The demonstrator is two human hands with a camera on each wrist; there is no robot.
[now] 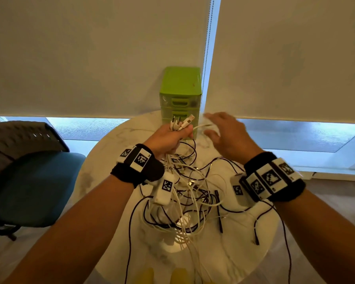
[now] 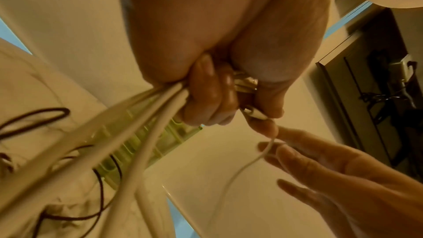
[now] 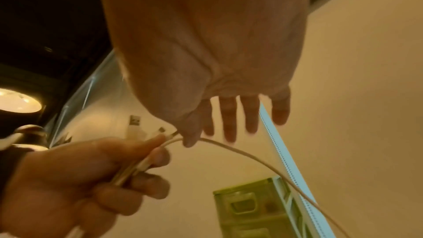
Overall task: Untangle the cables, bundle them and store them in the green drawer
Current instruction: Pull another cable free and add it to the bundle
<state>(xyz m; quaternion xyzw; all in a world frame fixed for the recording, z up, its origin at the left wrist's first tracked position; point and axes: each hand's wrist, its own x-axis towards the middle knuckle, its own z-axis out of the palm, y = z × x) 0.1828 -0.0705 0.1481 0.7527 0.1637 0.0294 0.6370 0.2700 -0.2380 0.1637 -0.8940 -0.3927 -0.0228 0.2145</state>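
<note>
My left hand [image 1: 176, 132] is raised over the round marble table [image 1: 111, 160] and grips a bunch of white cable ends [image 1: 181, 121], plugs pointing up. The cables [image 2: 137, 133] trail down from its fist [image 2: 219, 100] into a tangle of black and white cables [image 1: 189, 201] on the table. One thin white cable [image 3: 251, 153] arcs from that fist to the right. My right hand [image 1: 213, 125] hovers beside it with spread fingers [image 3: 228, 120], holding nothing; its thumb is right at the thin cable. The green drawer unit [image 1: 180, 99] stands behind both hands, drawers closed.
A blue chair [image 1: 35, 187] stands left of the table. Roller blinds hang just behind the drawer unit, with a bead chain [image 1: 208, 37] beside it. Loose black cable ends [image 1: 255, 232] reach toward the table's right edge.
</note>
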